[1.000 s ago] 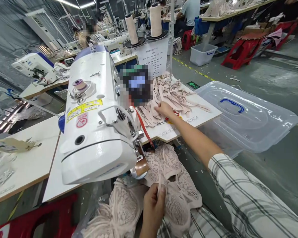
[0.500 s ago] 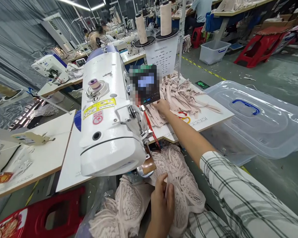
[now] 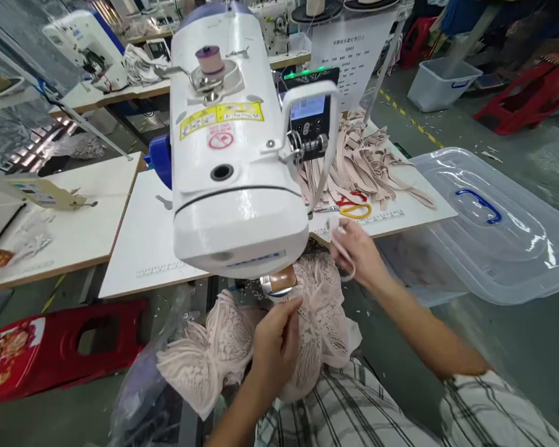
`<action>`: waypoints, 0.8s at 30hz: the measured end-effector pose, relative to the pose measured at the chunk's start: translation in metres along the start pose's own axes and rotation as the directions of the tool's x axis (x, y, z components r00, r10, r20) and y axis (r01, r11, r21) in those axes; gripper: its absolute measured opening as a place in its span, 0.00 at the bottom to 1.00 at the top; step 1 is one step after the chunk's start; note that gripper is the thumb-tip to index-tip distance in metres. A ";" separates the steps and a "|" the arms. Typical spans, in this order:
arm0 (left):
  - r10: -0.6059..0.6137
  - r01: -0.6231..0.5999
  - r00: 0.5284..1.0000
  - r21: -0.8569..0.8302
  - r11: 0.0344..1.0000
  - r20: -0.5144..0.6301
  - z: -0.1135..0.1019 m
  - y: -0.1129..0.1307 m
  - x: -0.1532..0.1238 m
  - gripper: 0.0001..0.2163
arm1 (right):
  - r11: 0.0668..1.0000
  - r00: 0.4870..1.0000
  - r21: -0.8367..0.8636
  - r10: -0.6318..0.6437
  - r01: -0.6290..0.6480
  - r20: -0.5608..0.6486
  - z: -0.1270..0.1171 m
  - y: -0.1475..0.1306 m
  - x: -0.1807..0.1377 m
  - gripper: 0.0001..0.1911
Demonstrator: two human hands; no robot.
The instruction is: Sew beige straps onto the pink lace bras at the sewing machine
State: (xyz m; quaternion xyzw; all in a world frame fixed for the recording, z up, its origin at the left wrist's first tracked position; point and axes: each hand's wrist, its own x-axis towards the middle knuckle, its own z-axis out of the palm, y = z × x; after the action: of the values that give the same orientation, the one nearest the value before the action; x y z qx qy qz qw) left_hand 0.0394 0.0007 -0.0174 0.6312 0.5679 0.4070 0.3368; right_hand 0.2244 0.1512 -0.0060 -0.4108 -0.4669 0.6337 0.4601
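A beige lace bra (image 3: 323, 323) hangs over my lap in front of the sewing machine (image 3: 237, 217), its upper part close to the machine's brown-topped arm end (image 3: 282, 280). My left hand (image 3: 277, 338) is closed in a pinch at the bra's lace, just below that arm end. To the right, my right hand (image 3: 361, 251) is closed on a narrow pale strap (image 3: 349, 264), which loops down from the fingers near the table edge. A second group of beige lace cups (image 3: 214, 357) hangs left of my left hand.
A pile of beige straps (image 3: 354, 161) lies on the white table (image 3: 414, 205), with red-and-yellow scissors (image 3: 356, 208) in front of it. A clear lidded bin (image 3: 503, 230) stands at the right. A red stool (image 3: 60, 354) is at the lower left.
My right hand has come back from the strap pile toward me with a strap in it. My left hand has closed its fingers at the bra. The view has tilted down.
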 end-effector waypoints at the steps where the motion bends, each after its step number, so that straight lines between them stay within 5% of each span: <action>1: -0.016 0.017 1.000 -0.020 1.000 0.023 -0.001 0.003 0.001 0.15 | 0.999 0.995 0.024 0.043 -0.046 0.085 0.005 0.005 -0.020 0.21; 4: -0.029 0.040 0.995 -0.112 0.993 0.095 -0.001 0.007 0.006 0.21 | 0.994 0.977 0.038 0.093 -0.102 0.195 0.020 0.018 -0.055 0.29; 8: -0.160 0.191 0.974 -0.203 0.960 0.162 -0.001 0.003 0.009 0.26 | 0.991 0.991 0.100 0.076 -0.088 0.114 0.029 0.027 -0.061 0.26; 12: -0.273 0.282 0.958 -0.122 0.952 0.086 -0.006 -0.006 0.007 0.22 | 0.948 0.971 0.244 0.163 -0.202 0.173 0.025 0.018 -0.070 0.22; 16: -0.253 0.260 0.965 -0.160 0.952 0.066 -0.007 -0.008 0.003 0.22 | 0.947 0.959 0.233 0.167 -0.221 0.229 0.023 0.004 -0.082 0.19; 21: -0.115 0.185 0.965 -0.301 0.935 0.237 0.004 -0.001 0.007 0.28 | 0.971 0.986 0.209 0.085 -0.114 0.142 0.030 0.015 -0.074 0.19; 24: -0.189 0.417 0.853 -0.417 0.808 0.486 0.014 -0.001 0.012 0.30 | 0.892 0.984 0.416 0.146 -0.177 0.106 0.035 0.021 -0.066 0.19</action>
State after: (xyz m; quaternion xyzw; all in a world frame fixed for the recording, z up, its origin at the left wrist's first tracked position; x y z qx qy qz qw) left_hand 0.0519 0.0136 -0.0232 0.4907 0.4493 0.3350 0.6672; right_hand 0.2024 0.0770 -0.0123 -0.3155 -0.2989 0.7701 0.4670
